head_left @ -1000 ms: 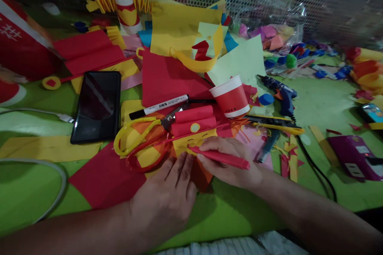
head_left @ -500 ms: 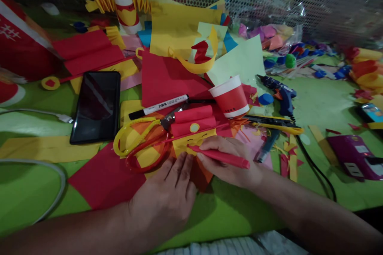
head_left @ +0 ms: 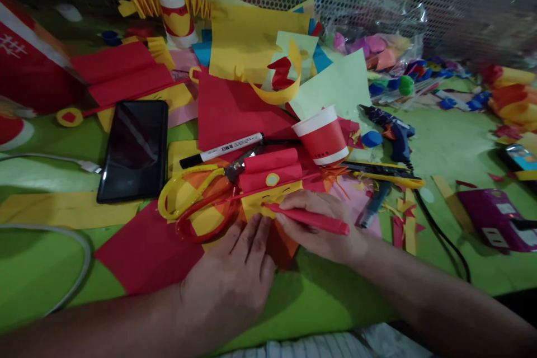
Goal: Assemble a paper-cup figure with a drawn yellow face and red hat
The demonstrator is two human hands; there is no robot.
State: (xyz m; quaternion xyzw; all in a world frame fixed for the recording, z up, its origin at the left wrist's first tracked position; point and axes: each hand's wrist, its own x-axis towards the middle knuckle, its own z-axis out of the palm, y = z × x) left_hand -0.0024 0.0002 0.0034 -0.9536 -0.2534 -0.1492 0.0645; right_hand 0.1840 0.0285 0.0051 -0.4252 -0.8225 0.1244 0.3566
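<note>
The raised end of the yellow strip (head_left: 274, 95) has swung toward 9 o'clock; both hands have barely moved. Of the scissors (head_left: 197, 231), the blade tips are hard to make out. The left hand (head_left: 232, 277) lies palm down, fingers straight and close together, its forearm cut off. At its 1 o'clock lies the paper face (head_left: 254, 203), partly hidden by the right hand (head_left: 325, 246), which is curled and clamped on a red pen (head_left: 316, 220) slanting from 10 to 4 o'clock.

The red marker (head_left: 312, 218) slanted down leftward, its tip at the yellow paper face (head_left: 254, 205). That face lay drawn side up, with curved dark eyes beneath a red paper hat (head_left: 268, 170).
</note>
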